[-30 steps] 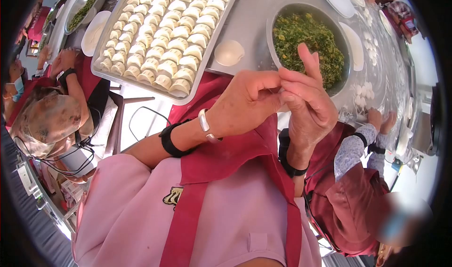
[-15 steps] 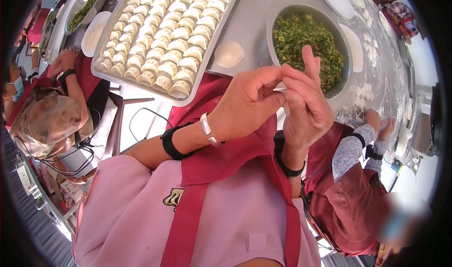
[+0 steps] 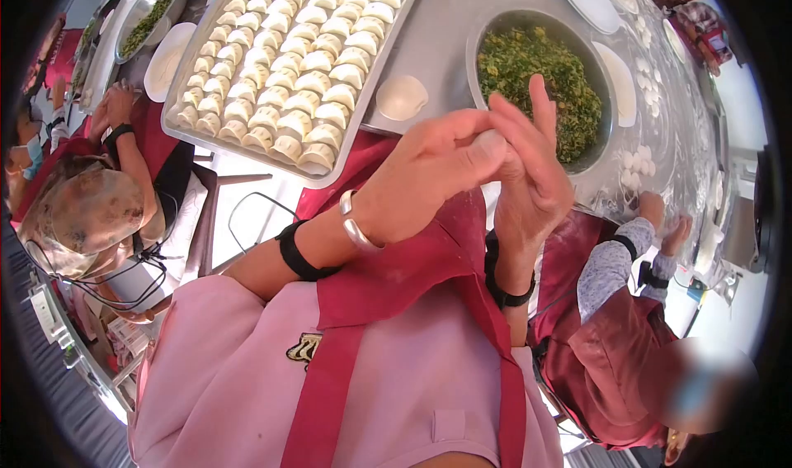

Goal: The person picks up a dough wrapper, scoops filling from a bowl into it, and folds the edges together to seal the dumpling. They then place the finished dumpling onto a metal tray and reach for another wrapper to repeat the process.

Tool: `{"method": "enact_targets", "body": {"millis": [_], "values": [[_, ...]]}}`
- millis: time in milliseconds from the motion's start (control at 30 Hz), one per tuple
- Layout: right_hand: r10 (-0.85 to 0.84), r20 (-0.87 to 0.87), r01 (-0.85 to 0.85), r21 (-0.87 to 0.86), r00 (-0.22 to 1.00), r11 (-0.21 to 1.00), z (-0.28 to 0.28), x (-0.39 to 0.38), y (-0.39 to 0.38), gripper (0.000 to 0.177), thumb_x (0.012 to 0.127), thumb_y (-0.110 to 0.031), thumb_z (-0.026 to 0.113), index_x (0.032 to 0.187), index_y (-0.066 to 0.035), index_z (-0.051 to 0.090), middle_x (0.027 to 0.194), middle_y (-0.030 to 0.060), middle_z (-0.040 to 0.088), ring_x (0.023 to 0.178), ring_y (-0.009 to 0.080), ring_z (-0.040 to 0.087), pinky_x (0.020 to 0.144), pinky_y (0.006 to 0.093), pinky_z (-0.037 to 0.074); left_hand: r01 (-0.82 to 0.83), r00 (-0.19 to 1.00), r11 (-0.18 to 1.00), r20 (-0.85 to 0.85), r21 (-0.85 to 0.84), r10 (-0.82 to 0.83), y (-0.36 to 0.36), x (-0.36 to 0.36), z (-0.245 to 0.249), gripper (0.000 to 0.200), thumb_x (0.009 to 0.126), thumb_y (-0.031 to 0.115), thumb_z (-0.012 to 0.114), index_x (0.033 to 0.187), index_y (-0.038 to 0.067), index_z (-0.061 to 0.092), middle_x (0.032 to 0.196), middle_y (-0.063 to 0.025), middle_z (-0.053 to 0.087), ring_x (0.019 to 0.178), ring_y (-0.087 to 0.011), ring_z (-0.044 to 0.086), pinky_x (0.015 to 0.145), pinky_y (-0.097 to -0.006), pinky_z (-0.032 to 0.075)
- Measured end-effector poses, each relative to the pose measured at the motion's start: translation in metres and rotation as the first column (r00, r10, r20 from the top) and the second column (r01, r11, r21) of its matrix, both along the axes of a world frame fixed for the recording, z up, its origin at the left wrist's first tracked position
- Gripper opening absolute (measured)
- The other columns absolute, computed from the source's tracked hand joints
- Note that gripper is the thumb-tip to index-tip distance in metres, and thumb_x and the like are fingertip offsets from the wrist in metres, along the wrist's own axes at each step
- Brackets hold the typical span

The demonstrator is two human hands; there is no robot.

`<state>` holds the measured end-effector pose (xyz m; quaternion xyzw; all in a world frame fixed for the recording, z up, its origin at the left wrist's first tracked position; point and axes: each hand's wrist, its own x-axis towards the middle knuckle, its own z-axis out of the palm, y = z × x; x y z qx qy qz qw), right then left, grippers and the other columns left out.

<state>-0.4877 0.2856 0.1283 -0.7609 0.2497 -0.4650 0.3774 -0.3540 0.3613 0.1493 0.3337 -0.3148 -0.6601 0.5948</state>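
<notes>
My left hand (image 3: 437, 167), with a silver bracelet at the wrist, meets my right hand (image 3: 532, 183) in front of my chest. Thumbs and fingers of both are pressed together around a dumpling, which the fingers now hide almost wholly. A finger of the right hand points up over the steel bowl of chopped green filling (image 3: 536, 80). Just beyond the left hand, a round dough wrapper (image 3: 402, 97) lies on the metal table (image 3: 441, 51). Left of it stands a metal tray (image 3: 353, 140) with rows of folded dumplings (image 3: 289, 72).
White oblong dishes (image 3: 589, 2) stand around the bowl. Small dough pieces (image 3: 638, 163) lie on the floured right side of the table. Co-workers sit close at both sides, one in a patterned sleeve (image 3: 610, 274) at right. Another filling bowl (image 3: 153, 22) is at far left.
My left thumb has moved up and across the right fingertips, covering the white dough that showed between them. Both hands have shifted slightly and closed tighter together.
</notes>
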Motion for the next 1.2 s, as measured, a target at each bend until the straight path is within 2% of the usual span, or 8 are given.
{"method": "enact_targets", "body": {"millis": [167,367,567,733,833,967,1033,1200], "values": [[-0.054,0.155,0.024,0.193,0.986,0.981,0.006,0.01,0.014,0.025,0.092,-0.016,0.066,0.112,-0.002,0.071,0.122,0.015,0.067,0.136,0.0369,0.045,0.116,0.051,0.023,-0.023,0.985,0.995,-0.17,0.094,0.038,0.002,-0.003,0.005,0.044,0.107,0.028,0.038,0.137,-0.004,0.043,0.128,-0.0124,0.054,0.116,-0.0185,0.056,0.104,-0.0361,0.044],[-0.003,-0.129,-0.01,-0.101,0.992,0.995,-0.003,-0.002,0.0,0.034,0.095,-0.026,0.063,0.116,-0.001,0.067,0.123,0.0162,0.066,0.138,0.0371,0.041,0.113,0.0487,0.031,-0.01,0.977,0.996,-0.21,0.088,0.028,0.0,-0.004,0.009,0.038,0.107,0.029,0.038,0.129,0.0,0.049,0.125,-0.0067,0.055,0.12,-0.0143,0.052,0.104,-0.0336,0.043],[-0.129,-0.067,0.124,-0.063,0.989,0.99,0.003,0.01,0.007,0.037,0.1,-0.027,0.055,0.122,0.001,0.063,0.128,0.0158,0.063,0.135,0.0385,0.045,0.112,0.0516,0.03,-0.008,0.968,0.99,-0.246,0.143,0.043,-0.004,-0.004,0.003,0.044,0.107,0.029,0.039,0.138,-0.003,0.043,0.125,-0.0079,0.055,0.116,-0.0143,0.053,0.101,-0.0308,0.043],[-0.212,-0.212,0.144,-0.297,0.954,0.944,-0.012,0.008,-0.002,0.042,0.102,-0.03,0.05,0.127,0.003,0.059,0.135,0.0159,0.058,0.136,0.0377,0.044,0.112,0.0511,0.03,-0.198,0.977,0.98,0.078,0.001,0.198,-0.011,-0.027,-0.01,0.047,0.108,0.029,0.035,0.14,-0.005,0.039,0.125,-0.0115,0.055,0.112,-0.0169,0.055,0.101,-0.0323,0.042],[-0.219,-0.196,0.164,-0.262,0.956,0.951,-0.014,0.013,-0.004,0.035,0.099,-0.019,0.056,0.127,0.003,0.059,0.136,0.015,0.057,0.135,0.0367,0.045,0.11,0.049,0.035,-0.167,0.982,0.986,0.085,-0.003,0.167,-0.012,-0.02,-0.012,0.047,0.108,0.029,0.032,0.14,-0.005,0.038,0.128,-0.0134,0.054,0.117,-0.0189,0.053,0.104,-0.0345,0.041],[-0.193,0.064,0.176,0.212,0.979,0.961,-0.007,0.013,0.012,0.036,0.089,0.0,0.065,0.125,0.005,0.061,0.138,0.0187,0.056,0.134,0.0346,0.047,0.106,0.0439,0.043,-0.188,0.935,0.978,-0.287,0.091,0.207,-0.012,-0.019,-0.011,0.047,0.108,0.029,0.03,0.14,-0.005,0.036,0.133,-0.0141,0.051,0.123,-0.0214,0.05,0.109,-0.0376,0.038],[-0.218,0.232,0.126,0.354,0.948,0.927,-0.015,0.011,0.015,0.039,0.085,0.007,0.066,0.124,0.006,0.061,0.137,0.0213,0.055,0.133,0.0337,0.048,0.104,0.0411,0.046,-0.202,0.938,0.977,-0.272,0.071,0.214,-0.011,-0.017,-0.006,0.047,0.108,0.03,0.03,0.14,-0.005,0.036,0.134,-0.0138,0.05,0.125,-0.0222,0.048,0.111,-0.0388,0.037],[-0.264,0.306,0.137,0.38,0.915,0.915,-0.012,0.013,0.016,0.027,0.085,0.008,0.065,0.113,0.007,0.066,0.129,0.0229,0.061,0.126,0.0332,0.055,0.104,0.0403,0.047,-0.199,0.896,0.979,-0.399,0.035,0.196,-0.01,-0.022,-0.007,0.048,0.108,0.03,0.031,0.141,-0.004,0.036,0.136,-0.0131,0.048,0.127,-0.0218,0.047,0.112,-0.0391,0.035]]}}
